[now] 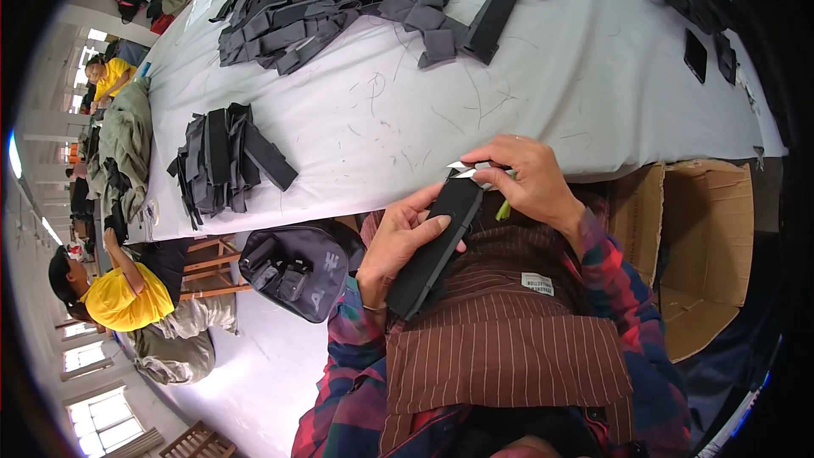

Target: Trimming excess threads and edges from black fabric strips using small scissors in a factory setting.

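My left hand (405, 233) is closed round a long black fabric piece (432, 246), with the thumb flat on its upper face. The piece slants over my lap, its far end near the table edge. In my right hand (530, 176) are small thread snips (462, 170), whose pale pointed blades lie at the far end of the fabric piece. A yellow-green bit of the snips shows under my fingers. Whether the blades touch the cloth, I cannot tell.
Ahead, a white-covered table (339, 127) bears a large heap of dark fabric pieces (331, 8) and a smaller stack (225, 157). Loose threads lie scattered there. An open cardboard box (708, 246) stands at right, a black bag (297, 267) at left. A person in yellow (131, 297) sits further left.
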Tool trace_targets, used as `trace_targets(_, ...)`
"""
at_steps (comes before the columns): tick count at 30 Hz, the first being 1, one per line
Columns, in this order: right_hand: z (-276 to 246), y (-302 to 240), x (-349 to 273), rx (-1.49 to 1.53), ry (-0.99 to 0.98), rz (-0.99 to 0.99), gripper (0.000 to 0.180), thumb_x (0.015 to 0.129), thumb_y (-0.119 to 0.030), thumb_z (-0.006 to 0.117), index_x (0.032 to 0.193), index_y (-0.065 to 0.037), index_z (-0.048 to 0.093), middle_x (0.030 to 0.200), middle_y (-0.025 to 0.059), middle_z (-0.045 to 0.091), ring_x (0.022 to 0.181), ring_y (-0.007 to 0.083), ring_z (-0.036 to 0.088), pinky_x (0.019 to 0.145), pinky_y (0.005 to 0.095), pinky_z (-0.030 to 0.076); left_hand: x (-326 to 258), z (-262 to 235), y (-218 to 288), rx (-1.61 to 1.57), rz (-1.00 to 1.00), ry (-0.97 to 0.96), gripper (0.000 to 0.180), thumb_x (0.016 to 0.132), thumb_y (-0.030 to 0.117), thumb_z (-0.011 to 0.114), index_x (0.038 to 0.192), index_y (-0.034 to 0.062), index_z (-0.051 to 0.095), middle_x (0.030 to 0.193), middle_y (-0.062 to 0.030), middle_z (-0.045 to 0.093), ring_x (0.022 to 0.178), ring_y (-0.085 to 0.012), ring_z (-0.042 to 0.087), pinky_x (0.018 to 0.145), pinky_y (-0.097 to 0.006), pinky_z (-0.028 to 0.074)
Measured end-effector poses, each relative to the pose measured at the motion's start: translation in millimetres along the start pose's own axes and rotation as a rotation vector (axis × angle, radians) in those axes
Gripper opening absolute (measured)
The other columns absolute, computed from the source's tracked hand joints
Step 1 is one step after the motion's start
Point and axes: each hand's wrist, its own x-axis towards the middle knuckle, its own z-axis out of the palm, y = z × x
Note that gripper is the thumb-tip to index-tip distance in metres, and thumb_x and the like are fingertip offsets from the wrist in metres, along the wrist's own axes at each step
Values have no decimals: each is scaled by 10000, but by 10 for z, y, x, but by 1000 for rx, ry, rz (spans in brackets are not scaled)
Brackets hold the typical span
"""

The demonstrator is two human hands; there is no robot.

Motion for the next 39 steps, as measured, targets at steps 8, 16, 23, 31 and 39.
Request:
trace_targets(8, 25, -103, 5, -253, 70, -135, 198, 764, -118, 683, 960, -101, 673, 751, 33, 603, 665, 226, 555, 624, 341, 399, -16, 2, 35, 8, 20, 33, 495, 914, 49, 537, 1389, 0, 406, 915, -82, 668, 748, -144, 674, 636, -230, 537)
trace_targets(16, 100, -154, -22, -413, 87, -189, 311, 739, -77, 649, 1016, -209, 698, 692, 23, 496, 609, 225, 502, 574, 337, 369, -7, 4, 41, -23, 17, 32, 498, 917, 29, 522, 1398, 0, 396, 920, -84, 666, 749, -145, 673, 647, -235, 544)
trace_targets(23, 199, -168, -34, -436, 174, -95, 385, 744, -11, 581, 1032, -232, 708, 719, 35, 514, 645, 250, 533, 597, 331, 421, 6, 15, 47, 16, 75, 36, 495, 917, 28, 529, 1394, -5, 399, 957, -86, 664, 751, -146, 673, 653, -238, 547)
trace_targets(31, -109, 54, 62, 234, 240, 369, 237, 878, -93, 605, 1108, -77, 657, 897, 104, 668, 719, 211, 607, 656, 298, 471, -61, -45, -28, -16, 18, 20, 495, 911, 33, 545, 1383, -18, 406, 959, -92, 665, 749, -152, 674, 645, -232, 536)
trace_targets(39, 28, -129, 13, -74, -5, 40, 144, 808, -128, 653, 946, -94, 674, 855, 63, 667, 730, 269, 625, 652, 353, 487, -12, -14, 6, 22, 19, 15, 489, 915, 28, 528, 1385, -13, 400, 967, -91, 659, 762, -148, 673, 652, -232, 539)
